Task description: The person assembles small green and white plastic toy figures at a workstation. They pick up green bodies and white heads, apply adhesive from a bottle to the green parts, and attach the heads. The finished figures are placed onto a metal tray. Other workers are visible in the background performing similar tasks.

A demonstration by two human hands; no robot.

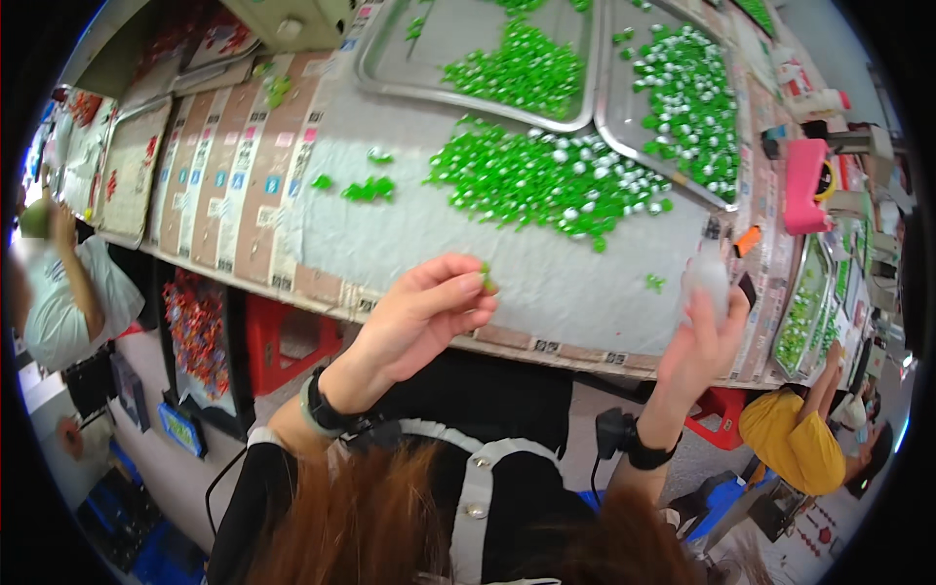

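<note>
My left hand (414, 312) is closed, pinching a small green piece (488, 280) between thumb and fingertips above the front of the white sheet (390, 239). To the right, my right hand (700, 346) grips a whitish translucent bottle (709, 278), somewhat blurred. Beyond both hands lies a loose heap of small green plastic pieces (517, 180), many with white round parts. A lone green piece (654, 283) rests on the sheet near the bottle. Further left sits a little group of green pieces (369, 189), apart from the heap.
Two metal trays, one at the back (468, 104) and one at right (655, 172), hold more green pieces. A pink tape dispenser (805, 185) and an orange object (748, 242) stand on the right. A yellow-shirted person (795, 444) works there; another person (83, 297) is at left.
</note>
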